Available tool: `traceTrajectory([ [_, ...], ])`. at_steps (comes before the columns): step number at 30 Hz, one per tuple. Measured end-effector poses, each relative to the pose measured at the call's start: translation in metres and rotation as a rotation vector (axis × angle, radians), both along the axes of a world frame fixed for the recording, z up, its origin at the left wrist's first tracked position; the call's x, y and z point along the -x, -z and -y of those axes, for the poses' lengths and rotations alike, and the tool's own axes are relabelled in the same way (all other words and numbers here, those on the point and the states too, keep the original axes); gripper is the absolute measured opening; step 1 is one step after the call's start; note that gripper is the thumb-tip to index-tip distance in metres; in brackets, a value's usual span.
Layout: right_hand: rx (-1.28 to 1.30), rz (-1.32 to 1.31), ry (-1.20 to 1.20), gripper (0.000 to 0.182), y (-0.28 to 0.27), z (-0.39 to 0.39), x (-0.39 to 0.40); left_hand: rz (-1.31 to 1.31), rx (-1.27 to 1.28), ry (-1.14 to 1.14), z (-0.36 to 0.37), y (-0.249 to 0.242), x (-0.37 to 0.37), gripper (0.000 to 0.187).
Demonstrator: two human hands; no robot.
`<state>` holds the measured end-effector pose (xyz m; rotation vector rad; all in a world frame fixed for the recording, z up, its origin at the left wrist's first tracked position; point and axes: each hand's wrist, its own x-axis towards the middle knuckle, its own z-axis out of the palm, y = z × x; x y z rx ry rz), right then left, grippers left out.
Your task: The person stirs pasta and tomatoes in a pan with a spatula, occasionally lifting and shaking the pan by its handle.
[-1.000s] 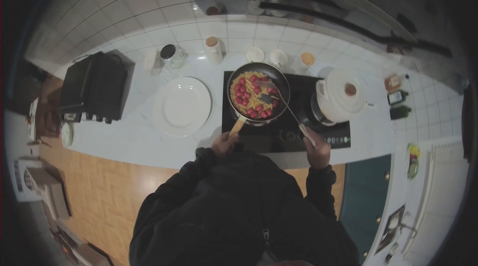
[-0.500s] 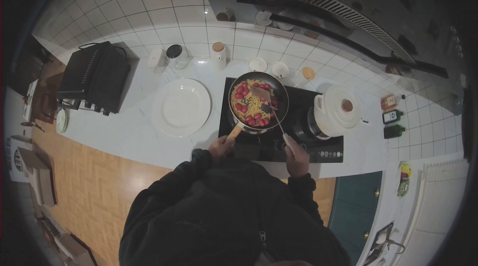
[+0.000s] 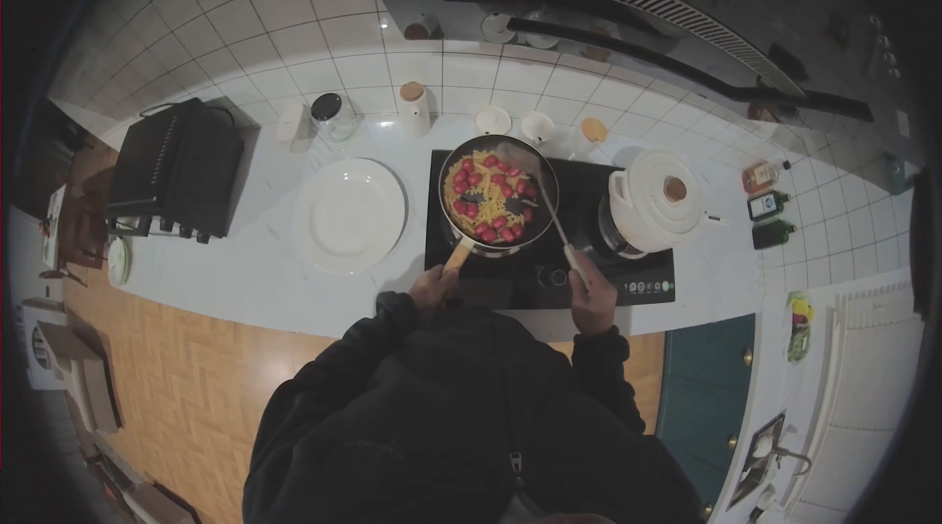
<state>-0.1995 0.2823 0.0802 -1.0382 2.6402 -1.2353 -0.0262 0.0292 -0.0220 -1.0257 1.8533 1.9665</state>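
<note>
A dark frying pan (image 3: 543,192) holding pasta and cherry tomatoes (image 3: 488,197) sits on the black induction hob (image 3: 520,274). My left hand (image 3: 433,285) grips the pan's wooden handle (image 3: 457,254) at the near side. My right hand (image 3: 592,294) holds a long spatula (image 3: 551,213) by its handle; the blade reaches into the far right part of the pan, over the food.
A white lidded pot (image 3: 658,200) stands on the hob's right. An empty white plate (image 3: 350,214) lies left of the pan, a black toaster oven (image 3: 177,169) further left. Jars and small bowls line the tiled wall. Bottles (image 3: 769,206) stand far right. An extractor hood hangs above.
The spatula blade has shifted across the pan toward its far right edge, and the tomatoes and pasta have been pushed about. My right hand moved slightly; my left stays on the handle.
</note>
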Motion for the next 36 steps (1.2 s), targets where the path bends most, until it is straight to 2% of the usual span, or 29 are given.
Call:
traceTrajectory([
  [3,0.046,-0.152,0.029,0.034,0.018,-0.001,0.008,-0.016,0.079,0.051,0.006,0.010,-0.004,0.050],
  [5,-0.059,-0.179,0.006,0.036,0.031,-0.002,0.021,-0.063,-0.015,-0.014,0.000,0.003,-0.002,0.043],
  [9,-0.234,0.019,0.086,0.043,0.051,0.003,0.003,-0.098,0.041,0.008,0.001,-0.009,-0.007,0.036],
  [12,-0.115,0.156,0.040,0.041,0.035,0.002,0.004,-0.041,0.139,0.041,-0.002,-0.016,0.005,0.034],
  [15,-0.122,0.245,-0.014,0.041,0.021,-0.017,0.009,0.080,0.236,-0.044,-0.008,-0.005,0.011,0.036],
  [18,-0.112,0.194,-0.025,0.038,0.008,-0.040,0.007,0.179,0.271,-0.010,0.003,-0.001,0.000,0.053],
  [21,-0.079,0.178,-0.074,0.038,-0.011,-0.074,0.024,0.266,0.222,-0.015,-0.001,-0.020,0.008,0.051],
  [26,-0.214,0.097,-0.245,0.042,-0.042,-0.111,0.051,0.249,0.145,-0.107,-0.004,-0.011,0.008,0.058],
  [36,-0.524,-0.061,-0.277,0.040,-0.064,-0.084,0.026,0.204,0.076,-0.023,-0.003,-0.012,0.010,0.060],
])
